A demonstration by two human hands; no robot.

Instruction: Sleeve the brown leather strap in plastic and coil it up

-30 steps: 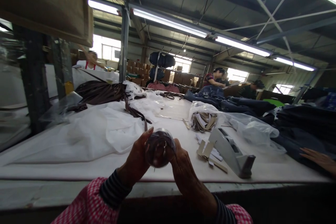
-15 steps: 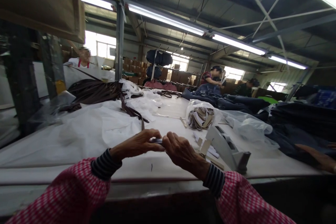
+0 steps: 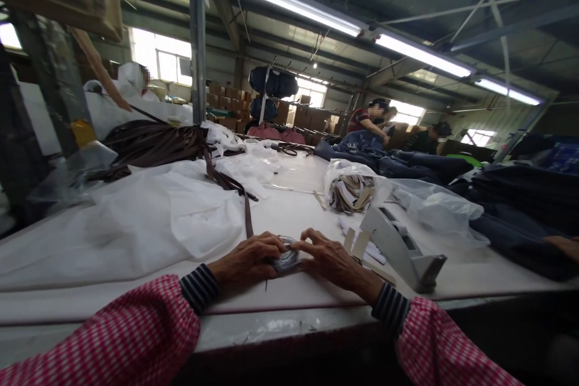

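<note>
A small, shiny, greyish round thing that looks like a roll of clear tape [image 3: 286,260] is between my hands, low over the white table surface. My left hand [image 3: 251,258] is closed on its left side, fingers over the top. From the right, my right hand [image 3: 332,262] has its index fingertip on the upper edge and its thumb near the lower right side. Part of the roll is hidden by the fingers. Just right of my right hand stands a grey tape dispenser [image 3: 400,250], with beige strips [image 3: 360,246] and white paper pieces beside it.
White sheeting [image 3: 136,223] covers the left side, with dark brown straps [image 3: 158,143] behind it. A clear bag of beige and grey pieces [image 3: 350,193] lies beyond the dispenser. Dark blue fabric [image 3: 520,235] is piled right, near another person's hand [image 3: 563,247]. Other people are farther back.
My hands have lowered towards the table and moved slightly apart. The roll has turned so that its round face shows; before, only a thin edge showed between my fingers.
</note>
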